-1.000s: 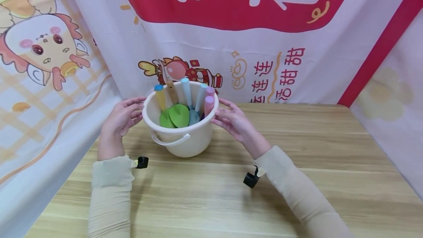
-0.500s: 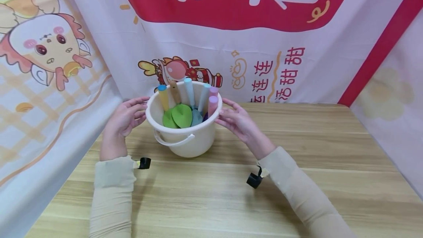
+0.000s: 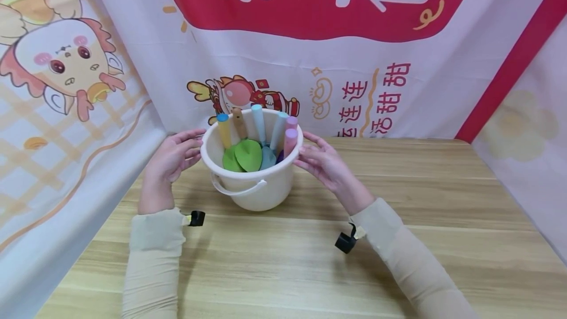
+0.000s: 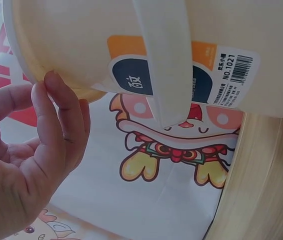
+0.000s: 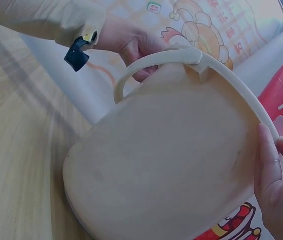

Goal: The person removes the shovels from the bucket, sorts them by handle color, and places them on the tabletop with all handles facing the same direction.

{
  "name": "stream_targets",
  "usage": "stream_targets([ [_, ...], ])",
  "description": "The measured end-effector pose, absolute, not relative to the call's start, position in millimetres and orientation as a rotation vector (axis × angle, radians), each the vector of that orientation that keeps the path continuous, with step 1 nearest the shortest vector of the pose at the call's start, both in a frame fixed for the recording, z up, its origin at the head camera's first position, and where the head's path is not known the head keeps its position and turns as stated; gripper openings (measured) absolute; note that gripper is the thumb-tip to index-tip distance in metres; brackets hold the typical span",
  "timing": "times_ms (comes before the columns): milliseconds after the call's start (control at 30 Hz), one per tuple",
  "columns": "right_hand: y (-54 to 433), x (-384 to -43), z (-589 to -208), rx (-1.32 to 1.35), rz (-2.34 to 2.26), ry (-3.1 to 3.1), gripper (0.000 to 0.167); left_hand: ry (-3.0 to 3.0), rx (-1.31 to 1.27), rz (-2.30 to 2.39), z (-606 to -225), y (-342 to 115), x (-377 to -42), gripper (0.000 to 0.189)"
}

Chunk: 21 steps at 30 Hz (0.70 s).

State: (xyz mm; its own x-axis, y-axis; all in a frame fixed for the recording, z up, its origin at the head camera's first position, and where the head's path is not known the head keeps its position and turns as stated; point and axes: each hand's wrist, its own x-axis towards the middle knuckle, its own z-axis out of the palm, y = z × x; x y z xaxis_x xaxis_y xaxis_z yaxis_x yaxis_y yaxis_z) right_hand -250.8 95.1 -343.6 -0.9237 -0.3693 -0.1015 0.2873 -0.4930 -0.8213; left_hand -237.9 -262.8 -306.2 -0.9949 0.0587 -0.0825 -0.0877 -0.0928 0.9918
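Note:
A cream bucket (image 3: pixel 261 191) stands on the wooden table, its handle hanging down on the near side. Inside lean several shovel-like tools with yellow, brown, light blue and pink handles (image 3: pixel 290 143) and green blades (image 3: pixel 248 155). My left hand (image 3: pixel 170 155) holds the bucket at the left rim; the left wrist view has the bent fingers (image 4: pixel 51 117) with their tips right under the rim's edge. On the opposite side my right hand (image 3: pixel 325 164) grips the rim. Seen from the right wrist, its fingers (image 5: pixel 270 165) lie against the outer wall and the thumb is at the rim.
A white printed cloth (image 3: pixel 266 53) with a red panel rises directly behind the bucket. Another printed cloth (image 3: pixel 66 137) closes the left side, near my left hand. Wooden tabletop (image 3: pixel 398 176) extends to the right and in front. Small black cameras (image 3: pixel 345 242) hang at both cuffs.
The bucket has shifted a little to the right across the table, and both hands have moved along with it. Their hold looks the same.

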Motion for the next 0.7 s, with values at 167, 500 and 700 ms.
stream_targets([
  [167,96.2,-251.1,-344.9,-0.143,-2.427,1.319,0.065,2.052,-0.031,2.248,-306.8,-261.5,-239.6,0.029],
  [500,100.5,-248.6,-344.9,-0.137,-2.432,1.305,0.065,2.047,-0.026,2.230,-309.0,-259.6,-244.1,0.035],
  [700,103.2,-248.1,-344.9,-0.134,-2.435,1.301,0.065,2.057,-0.001,2.214,-309.2,-258.9,-246.1,0.037],
])
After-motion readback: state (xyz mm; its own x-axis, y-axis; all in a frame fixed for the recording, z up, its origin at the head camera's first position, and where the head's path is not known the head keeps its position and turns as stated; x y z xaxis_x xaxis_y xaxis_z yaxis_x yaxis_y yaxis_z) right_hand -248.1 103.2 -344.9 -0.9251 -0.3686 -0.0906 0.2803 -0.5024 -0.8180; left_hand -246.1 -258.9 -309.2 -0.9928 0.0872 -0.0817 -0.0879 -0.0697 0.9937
